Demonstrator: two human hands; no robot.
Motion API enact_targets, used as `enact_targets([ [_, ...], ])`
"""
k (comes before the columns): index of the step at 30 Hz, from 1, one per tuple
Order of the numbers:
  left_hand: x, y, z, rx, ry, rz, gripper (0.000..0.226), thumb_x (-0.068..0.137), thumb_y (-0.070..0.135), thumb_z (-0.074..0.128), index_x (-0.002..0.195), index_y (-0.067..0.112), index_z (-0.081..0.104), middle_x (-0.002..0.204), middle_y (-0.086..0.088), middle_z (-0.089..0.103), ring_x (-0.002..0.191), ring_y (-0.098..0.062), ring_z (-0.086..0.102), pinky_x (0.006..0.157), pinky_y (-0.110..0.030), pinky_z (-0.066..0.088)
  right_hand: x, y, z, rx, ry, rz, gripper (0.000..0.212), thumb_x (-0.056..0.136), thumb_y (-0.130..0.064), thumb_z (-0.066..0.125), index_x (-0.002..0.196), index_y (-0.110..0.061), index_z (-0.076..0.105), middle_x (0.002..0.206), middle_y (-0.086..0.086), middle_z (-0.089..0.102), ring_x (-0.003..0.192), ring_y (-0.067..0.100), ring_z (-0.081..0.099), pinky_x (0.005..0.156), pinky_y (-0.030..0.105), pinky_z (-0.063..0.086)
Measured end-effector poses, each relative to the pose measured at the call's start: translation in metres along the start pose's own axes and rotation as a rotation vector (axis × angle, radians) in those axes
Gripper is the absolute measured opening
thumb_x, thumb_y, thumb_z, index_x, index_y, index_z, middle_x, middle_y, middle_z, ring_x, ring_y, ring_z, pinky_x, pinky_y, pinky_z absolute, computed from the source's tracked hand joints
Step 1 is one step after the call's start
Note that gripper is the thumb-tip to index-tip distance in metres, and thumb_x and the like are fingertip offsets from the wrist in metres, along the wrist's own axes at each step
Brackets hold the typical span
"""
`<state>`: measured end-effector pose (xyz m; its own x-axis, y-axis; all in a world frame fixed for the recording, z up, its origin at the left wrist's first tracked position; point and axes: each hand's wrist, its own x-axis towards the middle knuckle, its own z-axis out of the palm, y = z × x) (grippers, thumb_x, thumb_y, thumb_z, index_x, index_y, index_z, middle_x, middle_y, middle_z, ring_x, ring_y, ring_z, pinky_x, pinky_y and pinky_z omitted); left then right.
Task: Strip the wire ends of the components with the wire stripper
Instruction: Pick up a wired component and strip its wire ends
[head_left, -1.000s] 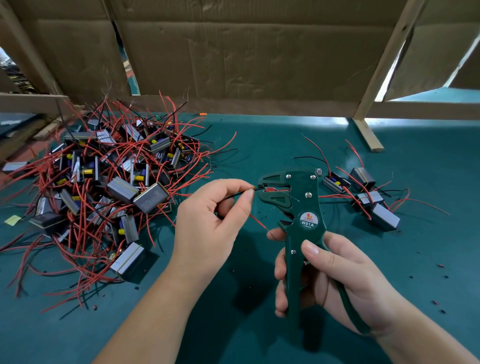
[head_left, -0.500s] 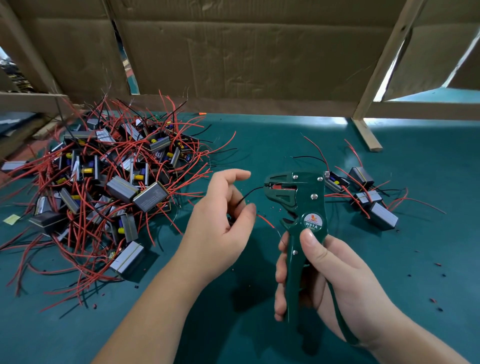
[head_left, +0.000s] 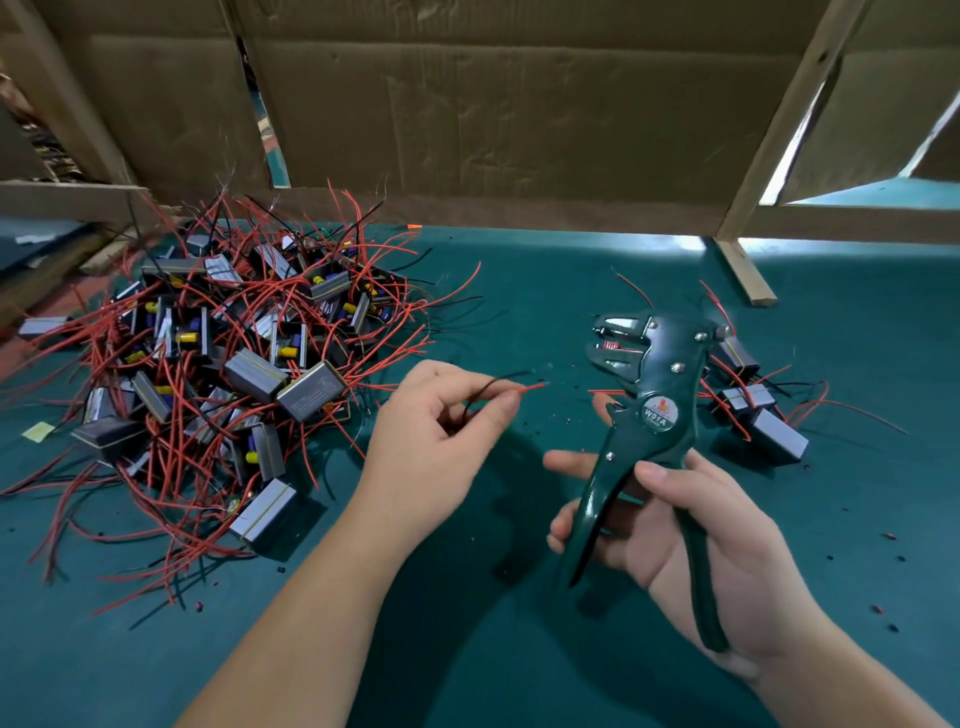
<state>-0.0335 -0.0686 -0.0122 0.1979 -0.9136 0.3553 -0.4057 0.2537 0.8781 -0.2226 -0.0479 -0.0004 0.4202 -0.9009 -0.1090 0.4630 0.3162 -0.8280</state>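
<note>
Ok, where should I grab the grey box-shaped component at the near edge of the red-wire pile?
Probably the grey component by its body, pinched across the short sides, from the right: that side faces bare green mat, while red wires tangle at its left.

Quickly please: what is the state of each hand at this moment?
Left hand: closed, fingers pinching the red and black wires.
Right hand: closed, holding the green wire stripper by its handles.

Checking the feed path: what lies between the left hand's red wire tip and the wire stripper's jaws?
Head view: only bare teal mat with a few dark specks separates the red wire from the wire stripper.
</note>
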Motion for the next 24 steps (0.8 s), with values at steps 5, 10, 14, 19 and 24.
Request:
enact_targets([
  [5, 0.001, 0.007, -0.001, -0.332, 0.031, -0.179, 0.017, 0.083, 0.010, 0.071, 0.079, 0.026, 0.076, 0.055, 0.016, 0.061, 0.050, 0.002, 0.048, 0.048, -0.013, 0.041, 0.002, 0.004, -0.003, 0.079, 0.077, 0.189, 0.063, 0.063, -0.017, 0.058, 0.121, 0.003, 0.045, 0.102, 0.037, 0.062, 0.067, 0.040, 0.061, 0.063, 0.051, 0.055],
  [10, 0.001, 0.012, -0.001, -0.428, 0.009, -0.201, 0.008, 0.082, 0.004, 0.070, 0.083, 0.013, 0.071, 0.059, 0.016, 0.064, 0.053, 0.006, 0.054, 0.051, -0.010, 0.045, 0.000, 0.002, 0.000, 0.136, -0.161, 0.360, 0.060, 0.058, -0.019, 0.075, 0.111, 0.008, 0.060, 0.093, 0.032, 0.061, 0.070, 0.041, 0.061, 0.068, 0.053, 0.053],
  [14, 0.001, 0.014, -0.003, -0.397, -0.008, -0.173, 0.014, 0.084, 0.003, 0.067, 0.080, 0.016, 0.070, 0.063, 0.016, 0.065, 0.058, 0.005, 0.054, 0.054, -0.010, 0.046, -0.002, -0.001, 0.002, 0.132, -0.279, 0.314, 0.057, 0.060, -0.019, 0.081, 0.106, 0.007, 0.061, 0.086, 0.031, 0.060, 0.070, 0.042, 0.061, 0.070, 0.054, 0.051],
  [19, -0.001, 0.019, -0.001, -0.365, -0.037, -0.139, 0.020, 0.085, 0.001, 0.066, 0.077, 0.019, 0.070, 0.063, 0.015, 0.063, 0.057, 0.001, 0.050, 0.053, -0.015, 0.044, -0.003, -0.002, 0.001, 0.084, -0.273, 0.307, 0.050, 0.062, -0.021, 0.081, 0.101, 0.004, 0.061, 0.081, 0.028, 0.058, 0.066, 0.039, 0.060, 0.068, 0.053, 0.051],
  [24, 0.000, 0.016, -0.003, -0.345, -0.017, -0.118, 0.023, 0.085, 0.002, 0.067, 0.074, 0.022, 0.071, 0.065, 0.008, 0.060, 0.063, -0.011, 0.047, 0.054, -0.022, 0.042, -0.002, -0.004, 0.000, 0.025, -0.304, 0.292, 0.042, 0.067, -0.022, 0.079, 0.098, -0.001, 0.063, 0.079, 0.026, 0.059, 0.064, 0.038, 0.061, 0.068, 0.053, 0.050],
])
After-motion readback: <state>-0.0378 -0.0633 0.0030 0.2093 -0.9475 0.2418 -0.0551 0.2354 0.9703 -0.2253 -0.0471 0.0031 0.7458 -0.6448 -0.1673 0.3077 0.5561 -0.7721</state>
